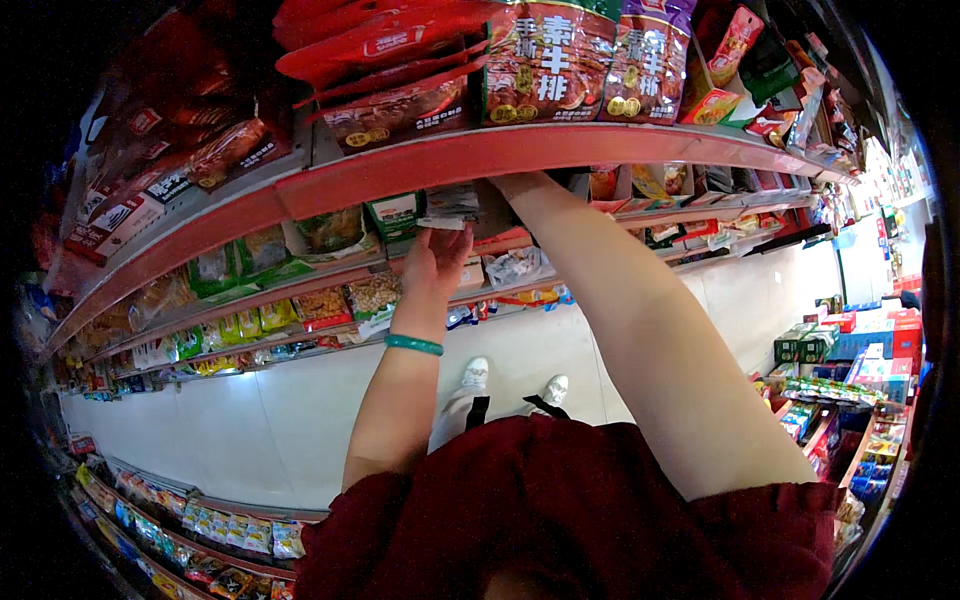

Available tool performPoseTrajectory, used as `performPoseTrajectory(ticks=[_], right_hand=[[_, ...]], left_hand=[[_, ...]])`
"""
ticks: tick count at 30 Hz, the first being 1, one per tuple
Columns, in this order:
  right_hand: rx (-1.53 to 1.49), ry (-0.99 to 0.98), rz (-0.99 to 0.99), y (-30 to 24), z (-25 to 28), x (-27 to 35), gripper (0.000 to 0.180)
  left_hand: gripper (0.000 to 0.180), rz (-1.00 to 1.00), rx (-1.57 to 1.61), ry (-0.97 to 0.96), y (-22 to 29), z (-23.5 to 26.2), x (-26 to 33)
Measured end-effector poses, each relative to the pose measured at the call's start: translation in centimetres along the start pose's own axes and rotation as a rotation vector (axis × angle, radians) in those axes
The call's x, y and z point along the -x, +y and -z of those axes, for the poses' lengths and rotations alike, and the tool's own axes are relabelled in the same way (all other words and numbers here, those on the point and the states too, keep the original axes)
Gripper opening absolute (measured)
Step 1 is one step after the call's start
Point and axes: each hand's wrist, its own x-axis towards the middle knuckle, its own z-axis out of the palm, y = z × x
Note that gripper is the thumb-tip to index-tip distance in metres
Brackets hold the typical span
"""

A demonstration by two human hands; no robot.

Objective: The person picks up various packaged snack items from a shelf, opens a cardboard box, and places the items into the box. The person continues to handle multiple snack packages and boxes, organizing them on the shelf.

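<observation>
My left hand (437, 258), with a green bangle (414, 345) on its wrist, reaches up to the shelf below the red shelf edge. Its fingers close around the near end of a stack of flat silvery-grey packets (450, 205). A brown box wall (495, 215) stands just right of that stack, and a dark green box (395, 215) is on its left. My right arm stretches under the red shelf edge; only the wrist and back of my right hand (517, 185) show. Its fingers are hidden beneath the upper shelf.
The red shelf edge (420, 163) curves across above both hands. On the upper shelf stand large red-brown snack pouches (550, 70). Lower shelves hold bagged nuts (375, 297) and other packets. Stacked boxes (805, 343) are at the right, and another shelf of snack bags (225, 525) runs behind me.
</observation>
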Motion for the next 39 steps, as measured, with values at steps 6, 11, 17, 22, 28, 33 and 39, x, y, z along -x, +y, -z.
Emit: performPoseTrajectory(ticks=[6,11,17,22,28,33,39], right_hand=[[-0.600,0.043,-0.205,2.1,-3.2,7.4,0.044],[-0.724,-0.107,-0.585,0.4,-1.1,11.5,0.049],[-0.826,-0.230,-0.685,-1.1,-0.7,12.2,0.058],[-0.719,-0.179,-0.532,-0.2,-1.6,12.1,0.041],[-0.686,-0.238,-0.508,2.0,-3.6,12.0,0.040],[-0.505,-0.274,-0.449,0.3,-2.7,12.0,0.049],[-0.460,-0.114,-0.307,0.7,-3.3,12.5,0.051]], left_hand=[[0.030,-0.642,-0.752,0.027,2.5,4.0,3.0],[0.038,-1.078,-1.382,0.093,4.0,2.4,3.8],[0.042,-1.158,-1.224,0.081,4.0,3.4,2.7],[0.044,-1.297,-1.576,0.222,4.3,1.0,5.0],[0.045,-1.573,-1.742,0.170,4.7,-1.8,7.2],[0.044,-1.560,-1.661,0.102,5.0,-3.5,8.5],[0.041,-1.494,-1.692,0.093,5.1,-2.6,7.6]])
